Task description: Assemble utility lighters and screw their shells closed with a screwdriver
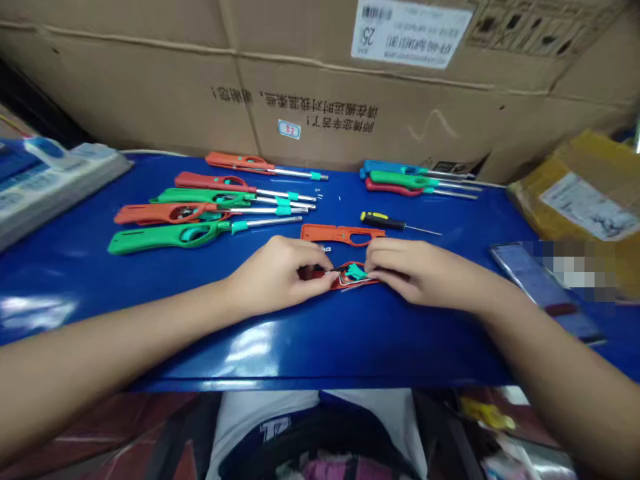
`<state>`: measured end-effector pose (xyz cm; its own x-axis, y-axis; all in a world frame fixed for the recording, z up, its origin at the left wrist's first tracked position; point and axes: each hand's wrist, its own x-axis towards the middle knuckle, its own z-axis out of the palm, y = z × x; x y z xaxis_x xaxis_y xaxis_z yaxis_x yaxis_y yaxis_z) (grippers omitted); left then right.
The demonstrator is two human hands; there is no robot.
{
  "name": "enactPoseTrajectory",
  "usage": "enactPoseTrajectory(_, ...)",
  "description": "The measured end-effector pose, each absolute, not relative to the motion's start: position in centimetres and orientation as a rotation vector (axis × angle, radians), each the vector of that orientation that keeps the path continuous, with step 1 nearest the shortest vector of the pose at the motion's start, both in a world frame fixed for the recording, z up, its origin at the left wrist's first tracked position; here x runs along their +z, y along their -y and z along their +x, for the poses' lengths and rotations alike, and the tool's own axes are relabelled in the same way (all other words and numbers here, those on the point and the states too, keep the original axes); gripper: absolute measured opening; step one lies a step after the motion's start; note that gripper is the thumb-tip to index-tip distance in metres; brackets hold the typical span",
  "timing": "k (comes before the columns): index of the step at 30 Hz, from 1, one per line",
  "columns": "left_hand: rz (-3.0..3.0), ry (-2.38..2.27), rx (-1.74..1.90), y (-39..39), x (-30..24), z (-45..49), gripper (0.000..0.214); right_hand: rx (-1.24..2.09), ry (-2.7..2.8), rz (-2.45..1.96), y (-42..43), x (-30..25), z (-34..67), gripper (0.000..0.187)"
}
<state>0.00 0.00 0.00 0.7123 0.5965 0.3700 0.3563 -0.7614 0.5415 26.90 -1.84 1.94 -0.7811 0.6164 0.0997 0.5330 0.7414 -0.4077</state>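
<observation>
Both hands meet at the middle of the blue table over an opened red lighter shell with a teal trigger piece in it. My left hand pinches the shell's left end, fingers closed. My right hand grips its right end by the teal piece, fingers curled. Just behind them lies the other orange half-shell. A small screwdriver with a black and yellow handle lies beyond my right hand.
Several long-nozzle lighters in red, orange and green lie at the back left, three more at the back right. Cardboard boxes wall the far edge. A stack of flat packs is left, a phone right.
</observation>
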Motion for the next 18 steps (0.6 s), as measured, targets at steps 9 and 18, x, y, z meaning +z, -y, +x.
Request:
enactPoseTrajectory(9, 2.452, -0.636, 0.764, -0.48, -0.47, -0.18, 0.012, 0.438, 2.749, -0.934, 2.02, 1.95, 26.3, 0.015)
enactPoseTrajectory(18, 2.497, -0.643, 0.848, -0.44, -0.46, -0.11, 0.012, 0.396, 2.768, -0.974, 2.28, 1.96, 26.14, 0.014)
